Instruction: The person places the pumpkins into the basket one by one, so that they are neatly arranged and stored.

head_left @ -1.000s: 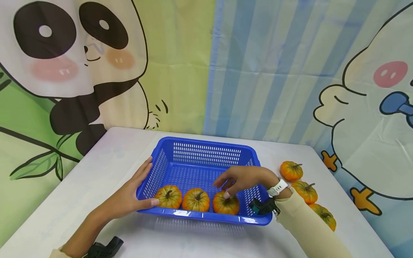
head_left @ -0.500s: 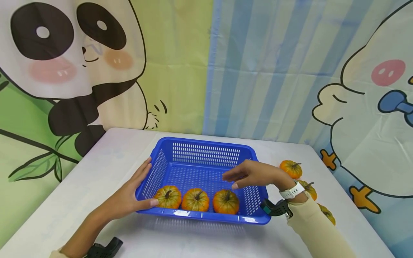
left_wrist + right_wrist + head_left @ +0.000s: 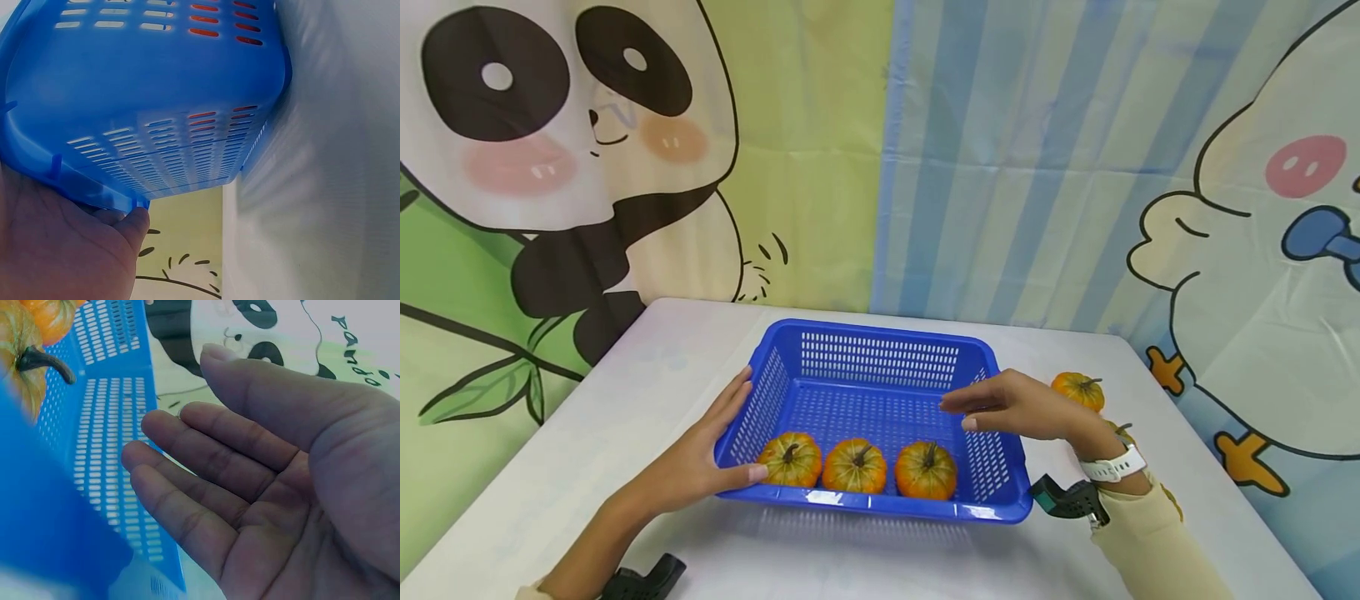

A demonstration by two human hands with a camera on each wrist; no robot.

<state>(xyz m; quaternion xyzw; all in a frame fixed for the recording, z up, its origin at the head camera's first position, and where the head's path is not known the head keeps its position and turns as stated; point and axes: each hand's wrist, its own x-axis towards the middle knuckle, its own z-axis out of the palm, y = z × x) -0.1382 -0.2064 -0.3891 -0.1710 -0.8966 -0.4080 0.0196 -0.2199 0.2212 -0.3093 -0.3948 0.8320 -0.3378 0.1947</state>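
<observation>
"Cream cloth, that's the right sleeve [image 3: 1157, 542], closest to us. What's at the other wrist?"

"A black device [image 3: 643, 577], over the white table [image 3: 820, 567]."

"And the left hand [image 3: 700, 458]?"

"Holding the blue basket [image 3: 880, 502] by its near left corner, thumb at the front rim, fingers along the side rim."

"Where are the pumpkins?"

"Three sit in the basket, in a row just behind its front wall: the left pumpkin [image 3: 792, 460] and the middle pumpkin [image 3: 854, 468] right beside each other, the right pumpkin [image 3: 926, 472] a little apart."

"Is the right hand [image 3: 1018, 406] gripping one?"

"No, it's loose and wide, thumb apart from the fingers, above the basket's right side. That wrist wears a white watch [image 3: 1112, 467]."

"And past that wrist?"

"More pumpkins on the table, right of the basket. One is mostly hidden behind the arm; the farthest pumpkin [image 3: 1077, 388] shows well, orange with a stem."

"Behind everything?"

"Hanging cloth: a big panda [image 3: 688, 242] on the left, blue stripes [image 3: 1000, 167] mid-way, a pale cartoon figure [image 3: 1262, 350] on the right."
</observation>
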